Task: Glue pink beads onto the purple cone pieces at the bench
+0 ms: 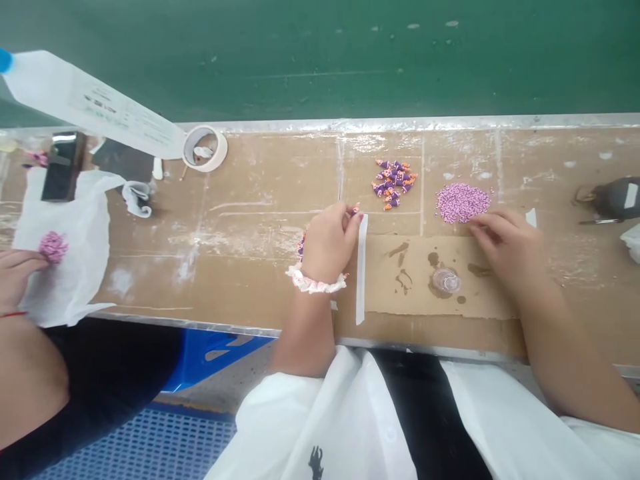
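The small purple piece [302, 244] is held in the curled fingers of the left hand [327, 241], near the middle of the desk [240, 267]; only a little of it shows at the hand's left side, and a pink tip is seen at the fingertips. A white frilled band [315, 281] is worn on that wrist. Just right of the hand a white strip [361, 267] is laid from mid-desk to the near edge. The right hand [503, 241] is rested flat, its fingers loose and grasping nothing, their tips touching the near side of the heap of pink beads [462, 202] toward the far edge. A cluster of purple and orange pieces [393, 181] is found left of that heap. A small clear cup [446, 281] is set near the near edge, between the two forearms. At the desk's left end, a co-worker's hand [17, 273] is laid on a white sheet [75, 247] beside a pink clump [53, 246].
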Motion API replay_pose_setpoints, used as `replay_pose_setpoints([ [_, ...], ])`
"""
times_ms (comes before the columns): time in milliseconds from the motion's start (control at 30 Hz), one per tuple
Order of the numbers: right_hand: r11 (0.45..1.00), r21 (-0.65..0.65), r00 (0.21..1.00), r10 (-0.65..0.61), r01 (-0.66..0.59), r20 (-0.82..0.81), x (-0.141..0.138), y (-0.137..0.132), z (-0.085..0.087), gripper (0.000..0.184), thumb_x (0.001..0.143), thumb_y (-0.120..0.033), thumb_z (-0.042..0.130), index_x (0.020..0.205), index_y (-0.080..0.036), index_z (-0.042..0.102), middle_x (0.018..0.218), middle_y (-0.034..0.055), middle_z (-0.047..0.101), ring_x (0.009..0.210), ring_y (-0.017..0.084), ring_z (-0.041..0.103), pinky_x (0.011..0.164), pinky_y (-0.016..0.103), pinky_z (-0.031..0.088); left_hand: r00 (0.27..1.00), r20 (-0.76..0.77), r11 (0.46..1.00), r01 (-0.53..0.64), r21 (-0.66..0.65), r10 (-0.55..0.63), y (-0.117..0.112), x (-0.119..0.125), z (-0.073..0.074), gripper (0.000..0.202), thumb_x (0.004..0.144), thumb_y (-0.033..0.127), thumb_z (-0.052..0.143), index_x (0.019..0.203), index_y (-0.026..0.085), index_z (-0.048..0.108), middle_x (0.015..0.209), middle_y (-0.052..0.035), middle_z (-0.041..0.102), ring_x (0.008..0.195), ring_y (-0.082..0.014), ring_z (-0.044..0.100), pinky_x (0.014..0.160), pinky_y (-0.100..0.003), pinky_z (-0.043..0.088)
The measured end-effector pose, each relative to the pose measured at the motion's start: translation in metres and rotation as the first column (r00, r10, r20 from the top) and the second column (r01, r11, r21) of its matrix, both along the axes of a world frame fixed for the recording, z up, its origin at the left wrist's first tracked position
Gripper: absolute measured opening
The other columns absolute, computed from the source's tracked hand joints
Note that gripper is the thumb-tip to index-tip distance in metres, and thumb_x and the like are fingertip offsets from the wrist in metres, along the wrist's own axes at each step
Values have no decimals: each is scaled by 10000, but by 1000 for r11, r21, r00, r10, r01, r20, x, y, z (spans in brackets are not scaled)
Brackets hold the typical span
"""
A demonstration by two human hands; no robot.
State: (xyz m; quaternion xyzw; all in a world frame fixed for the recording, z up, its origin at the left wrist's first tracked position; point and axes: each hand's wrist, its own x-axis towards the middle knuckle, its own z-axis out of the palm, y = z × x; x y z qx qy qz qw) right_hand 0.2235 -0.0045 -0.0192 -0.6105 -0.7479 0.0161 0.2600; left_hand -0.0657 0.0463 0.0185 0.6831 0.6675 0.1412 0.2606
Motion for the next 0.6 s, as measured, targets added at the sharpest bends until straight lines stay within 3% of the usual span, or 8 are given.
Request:
replay_pose_setpoints([
  [100, 1000, 4, 1000, -10, 10, 22, -1, 2, -4, 112, 895, -249, 599, 927, -250, 707, 879, 29, 688, 758, 183, 644, 623, 300, 500, 952, 299, 994, 41, 105, -71, -6, 10, -5, 168, 900, 308, 524, 880, 162, 606, 586, 44, 429, 582, -106, 421, 621, -236, 339],
  [167, 1000, 3, 999, 2, -2, 33, 0, 3, -5, 117, 896, -263, 603, 912, -259, 718, 866, 27, 685, 759, 187, 643, 624, 308, 505, 911, 388, 987, 102, 124, -143, -10, 17, -8, 201, 916, 326, 507, 841, 164, 599, 600, 40, 447, 587, -101, 421, 615, -234, 337],
  [300, 1000, 13, 1000, -14, 14, 4, 4, 3, -5, 124, 896, -265, 601, 891, -233, 721, 877, 42, 695, 781, 200, 659, 658, 325, 535, 886, 406, 973, 177, 150, -224, -13, 23, -10, 269, 945, 334, 468, 789, 158, 600, 663, 10, 517, 649, -113, 472, 642, -243, 357],
  [600, 999, -12, 999, -38, 37, -25, 7, 3, 3, 118, 895, -226, 581, 879, -213, 697, 903, 56, 714, 792, 211, 677, 666, 338, 553, 838, 504, 972, 124, 199, -210, -13, 24, -9, 202, 911, 300, 554, 868, 167, 699, 705, -11, 559, 690, -121, 504, 668, -246, 398],
])
